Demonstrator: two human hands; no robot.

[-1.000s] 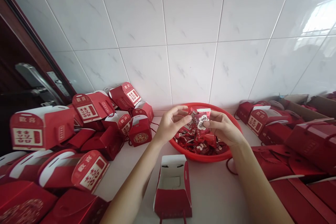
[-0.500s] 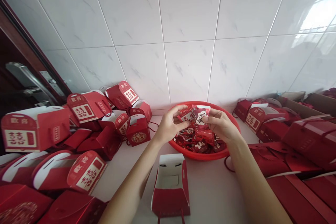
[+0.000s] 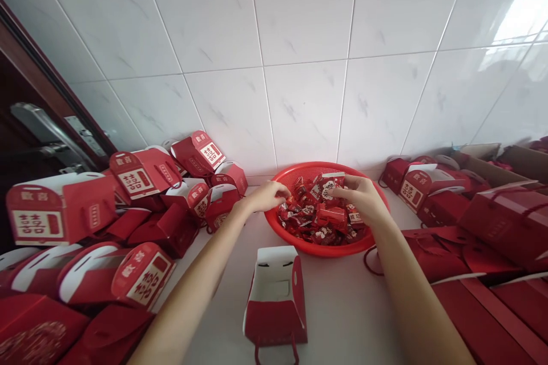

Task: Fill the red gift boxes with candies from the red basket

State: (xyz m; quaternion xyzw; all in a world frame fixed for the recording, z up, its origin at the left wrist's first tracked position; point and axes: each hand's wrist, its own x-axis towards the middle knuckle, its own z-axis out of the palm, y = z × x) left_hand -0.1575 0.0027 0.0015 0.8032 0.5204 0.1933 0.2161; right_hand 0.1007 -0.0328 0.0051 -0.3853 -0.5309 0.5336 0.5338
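A red plastic basket (image 3: 327, 251) holds many small red wrapped packets (image 3: 306, 211). My right hand (image 3: 362, 197) is over the basket's right side, its thumb and fingers closed on a red and white candy packet (image 3: 330, 185). At the left rim is my left hand (image 3: 269, 196), fingers curled inward with the tips by the packets; whether they hold anything is too small to tell. In front of the basket stands an open red box (image 3: 276, 319) with a white inside and red cord handles. Its inside shows no packets.
Red gift boxes (image 3: 141, 177) are piled on the left, beside a door handle (image 3: 47, 125). More red boxes (image 3: 445, 199) and bags lie on the right, near cardboard cartons (image 3: 483, 168). Behind is a tiled wall (image 3: 303, 108).
My left hand has moved left, away from the packets between my hands, to the basket's left rim. My right hand still has its packet. The view has shifted slightly.
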